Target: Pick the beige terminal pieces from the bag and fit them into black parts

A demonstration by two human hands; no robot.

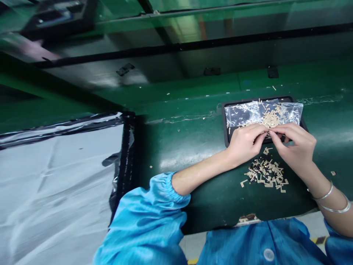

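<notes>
Over the near edge of a black tray (pixel 226 137), my left hand (pixel 246 141) and my right hand (pixel 296 144) meet with their fingertips pinched together. Whatever lies between the fingertips is too small to make out. Clear plastic bags (pixel 242 113) lie in the tray, with a heap of small beige pieces (pixel 271 118) on and around them. On the table below my hands is a loose pile of beige L-shaped and straight pieces (pixel 266 173), mixed with dark bits.
The green table (pixel 176 147) has scattered small scraps on it. At left stands a white-covered surface (pixel 60 191) with a black taped edge. A glossy panel (pixel 165 62) with black strips runs along the back. A dark box-like object (pixel 60 18) is blurred at upper left.
</notes>
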